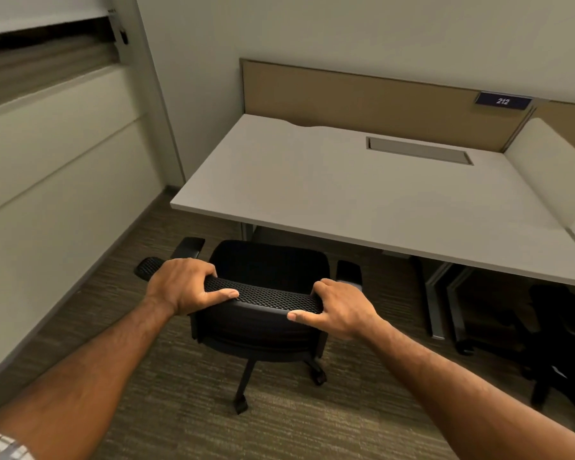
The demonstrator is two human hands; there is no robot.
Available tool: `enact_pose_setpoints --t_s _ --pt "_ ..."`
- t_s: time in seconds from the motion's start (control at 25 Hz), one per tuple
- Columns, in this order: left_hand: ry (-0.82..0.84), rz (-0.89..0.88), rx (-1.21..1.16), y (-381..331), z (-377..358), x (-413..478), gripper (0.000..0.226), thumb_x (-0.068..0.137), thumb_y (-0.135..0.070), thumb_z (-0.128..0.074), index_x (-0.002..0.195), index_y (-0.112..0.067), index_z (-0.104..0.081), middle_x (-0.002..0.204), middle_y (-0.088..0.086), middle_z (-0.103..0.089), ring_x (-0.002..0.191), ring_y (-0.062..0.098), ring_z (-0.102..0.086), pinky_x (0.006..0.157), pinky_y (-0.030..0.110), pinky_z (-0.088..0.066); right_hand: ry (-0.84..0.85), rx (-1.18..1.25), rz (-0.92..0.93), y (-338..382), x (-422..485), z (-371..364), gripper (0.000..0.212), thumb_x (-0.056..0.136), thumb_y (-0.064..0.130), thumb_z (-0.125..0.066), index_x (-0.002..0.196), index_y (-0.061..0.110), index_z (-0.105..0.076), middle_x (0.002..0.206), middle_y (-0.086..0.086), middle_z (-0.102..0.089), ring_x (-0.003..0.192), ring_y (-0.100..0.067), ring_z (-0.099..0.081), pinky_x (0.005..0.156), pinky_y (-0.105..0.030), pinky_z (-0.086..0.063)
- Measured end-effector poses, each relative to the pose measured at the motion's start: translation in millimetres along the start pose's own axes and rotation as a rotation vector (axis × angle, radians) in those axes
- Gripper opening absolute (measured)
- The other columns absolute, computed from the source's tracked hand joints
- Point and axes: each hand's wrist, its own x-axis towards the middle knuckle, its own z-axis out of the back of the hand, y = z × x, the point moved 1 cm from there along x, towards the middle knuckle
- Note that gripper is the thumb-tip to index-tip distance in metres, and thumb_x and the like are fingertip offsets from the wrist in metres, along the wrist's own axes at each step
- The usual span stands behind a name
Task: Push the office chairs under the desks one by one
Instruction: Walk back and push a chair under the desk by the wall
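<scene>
office chair (266, 313): black, mesh backrest, standing on the carpet just in front of the white desk (346, 190), front of its seat at the desk's near edge, base and castors clear of the desk; left hand (183, 285): closed over the backrest's top rail, fingers curled over the far side, thumb on the near side; right hand (339, 308): gripping the same rail likewise; second chair (558, 340): dark, tucked under the desk's right part; number plate (503, 101): reads 212, on the tan partition behind the desk
</scene>
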Motion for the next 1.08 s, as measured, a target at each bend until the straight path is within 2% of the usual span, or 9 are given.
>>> enact_pose_setpoints --t_s 0.12,0.24,0.4,0.52,0.68,0.96,1.08 --pt "0.003 0.004 0.015 -24.1 1.6 0.8 0.099 0.060 -0.104 -0.009 0.087 -0.031 -0.070 0.078 -0.012 -0.065 0.074 0.010 -0.060 0.064 0.031 -0.040 -0.029 0.003 -0.009 -15.7 -12.8 4.5 0.072 0.076 0.097 -0.037 0.080 0.026 -0.047 0.079 0.009 -0.051 0.069 -0.007 -0.048 0.064 -0.029 -0.044" --pt "0.029 0.012 0.003 -47.8 1.4 4.7 0.096 0.063 -0.104 -0.010 0.086 -0.031 -0.069 0.075 -0.013 -0.063 0.071 0.008 -0.059 0.063 0.030 -0.041 -0.033 0.019 -0.035 -31.7 -24.6 9.9 0.067 0.081 0.093 -0.033 0.076 0.027 -0.045 0.079 0.008 -0.052 0.068 -0.008 -0.048 0.065 -0.029 -0.044" --pt "-0.012 -0.006 -0.012 -81.7 -10.0 1.8 0.090 0.069 -0.101 -0.015 0.088 -0.031 -0.068 0.077 -0.015 -0.062 0.070 0.003 -0.057 0.062 0.025 -0.042 -0.080 0.028 -0.181 -51.8 -37.3 12.2 0.061 0.094 0.079 -0.033 0.083 0.023 -0.055 0.084 0.006 -0.057 0.074 -0.010 -0.054 0.072 -0.033 -0.050" --pt "0.017 -0.101 -0.040 -100.0 -17.2 1.4 0.087 0.073 -0.099 -0.021 0.106 -0.033 -0.069 0.092 -0.017 -0.066 0.081 0.001 -0.059 0.067 0.023 -0.041 -0.094 0.024 -0.240 -71.7 -44.0 12.4 0.058 0.098 0.071 -0.035 0.088 0.020 -0.060 0.086 0.005 -0.060 0.076 -0.011 -0.057 0.075 -0.035 -0.053" --pt "0.173 -0.194 -0.113 -104.6 -7.1 23.5 0.099 0.066 -0.102 -0.019 0.124 -0.034 -0.063 0.109 -0.020 -0.067 0.094 -0.001 -0.059 0.075 0.021 -0.041 -0.131 0.023 -0.291 -90.3 -48.4 20.2 0.055 0.097 0.068 -0.037 0.087 0.021 -0.063 0.084 0.007 -0.061 0.075 -0.012 -0.060 0.076 -0.037 -0.055" --pt "0.300 -0.240 -0.118 -105.8 -10.0 75.9 0.101 0.061 -0.105 -0.018 0.125 -0.039 -0.061 0.110 -0.021 -0.064 0.097 -0.001 -0.059 0.079 0.024 -0.044 -0.187 0.044 -0.329 -109.6 -36.6 30.6 0.051 0.097 0.062 -0.042 0.075 0.021 -0.062 0.071 0.007 -0.060 0.065 -0.012 -0.059 0.070 -0.035 -0.054" --pt "0.273 -0.250 -0.141 -99.3 -12.3 95.8 0.097 0.060 -0.105 -0.023 0.118 -0.040 -0.064 0.100 -0.024 -0.064 0.089 -0.003 -0.058 0.072 0.021 -0.041 -0.189 0.045 -0.363 -123.5 -28.0 37.8 0.049 0.097 0.060 -0.043 0.073 0.020 -0.061 0.069 0.006 -0.060 0.064 -0.013 -0.060 0.071 -0.038 -0.055"
